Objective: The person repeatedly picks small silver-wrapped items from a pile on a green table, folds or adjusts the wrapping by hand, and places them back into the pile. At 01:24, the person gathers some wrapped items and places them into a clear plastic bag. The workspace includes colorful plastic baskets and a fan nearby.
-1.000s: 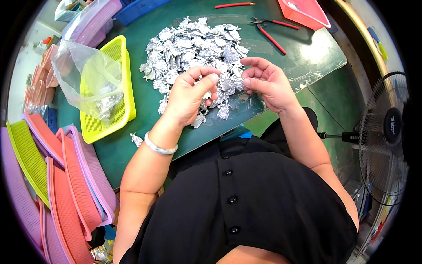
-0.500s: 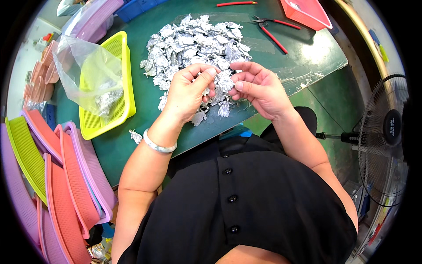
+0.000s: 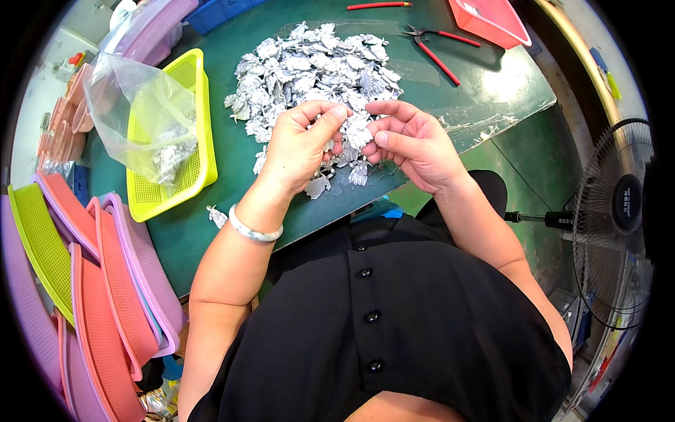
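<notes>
My left hand [image 3: 307, 144], with a pale bangle [image 3: 254, 228] at its wrist, is closed at the near edge of a heap of crumpled silvery metal pieces [image 3: 309, 70]. Its thumb presses on the forefinger, and a silvery metal piece [image 3: 329, 145] shows among the curled fingers. Facing it, my right hand [image 3: 416, 144] has its thumb against bent fingers, the forefinger stretched loosely toward the left hand. Whatever those fingers pinch is too small to tell. Between the hands more silvery pieces show; I cannot tell which are held and which lie behind.
A yellow-green basket [image 3: 206, 151] with a clear plastic bag [image 3: 133, 116] stands left of the heap. Red-handled cutters [image 3: 437, 56] lie beyond my right hand, near a red tray [image 3: 492, 24]. Stacked colored baskets [image 3: 105, 330] fill the left; a fan [image 3: 622, 204] stands right.
My right hand has shifted very slightly left. My left hand stays almost where it was, and the heap looks the same.
</notes>
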### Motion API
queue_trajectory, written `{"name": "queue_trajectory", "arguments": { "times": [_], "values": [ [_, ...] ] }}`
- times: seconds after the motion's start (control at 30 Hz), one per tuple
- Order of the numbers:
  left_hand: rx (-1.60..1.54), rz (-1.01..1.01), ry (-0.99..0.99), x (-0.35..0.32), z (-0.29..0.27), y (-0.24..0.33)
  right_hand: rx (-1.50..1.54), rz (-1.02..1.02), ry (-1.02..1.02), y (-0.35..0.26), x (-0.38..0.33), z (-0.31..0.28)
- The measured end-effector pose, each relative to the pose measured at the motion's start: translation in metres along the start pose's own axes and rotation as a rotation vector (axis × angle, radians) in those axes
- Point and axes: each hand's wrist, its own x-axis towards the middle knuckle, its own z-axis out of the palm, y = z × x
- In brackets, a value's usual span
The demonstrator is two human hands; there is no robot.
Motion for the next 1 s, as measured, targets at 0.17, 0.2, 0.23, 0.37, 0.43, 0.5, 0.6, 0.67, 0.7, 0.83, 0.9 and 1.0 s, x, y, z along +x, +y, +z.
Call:
{"name": "queue_trajectory", "arguments": {
  "times": [0.17,0.2,0.23,0.37,0.43,0.5,0.6,0.67,0.7,0.83,0.9,1.0],
  "values": [
    [0.006,0.012,0.001,-0.001,0.001,0.000,0.016,0.000,0.023,0.002,0.001,0.001],
    [0.007,0.012,0.005,-0.001,0.001,0.000,0.014,-0.003,0.028,0.002,0.001,0.001],
    [0.005,0.006,0.006,-0.001,0.002,0.001,0.011,-0.007,0.033,0.002,0.001,0.001],
    [-0.035,-0.016,0.002,0.000,0.001,0.000,-0.003,-0.028,0.039,0.002,0.002,0.002],
    [-0.058,-0.020,0.001,0.000,0.001,-0.001,-0.039,-0.059,0.045,0.001,0.003,0.002],
    [-0.067,-0.020,0.005,0.000,0.000,-0.001,-0.081,-0.100,0.055,0.001,0.003,0.003],
    [-0.094,-0.001,-0.006,0.000,0.001,-0.002,-0.157,-0.163,0.076,0.002,0.004,0.005],
    [-0.108,0.012,-0.027,0.000,0.001,-0.003,-0.213,-0.194,0.089,0.002,0.004,0.008],
    [-0.115,0.018,-0.038,0.001,0.001,-0.003,-0.309,-0.282,0.093,0.005,0.004,0.009],
    [-0.197,0.063,-0.085,0.001,0.003,-0.004,-0.704,-0.610,0.076,0.013,0.007,0.014],
    [-0.298,0.061,-0.109,0.005,-0.002,-0.007,-0.815,-0.700,0.068,0.014,0.006,0.019],
    [-0.533,-0.048,-0.179,0.006,-0.007,-0.004,-0.750,-0.782,0.041,0.017,0.009,0.020]
  ]
}}
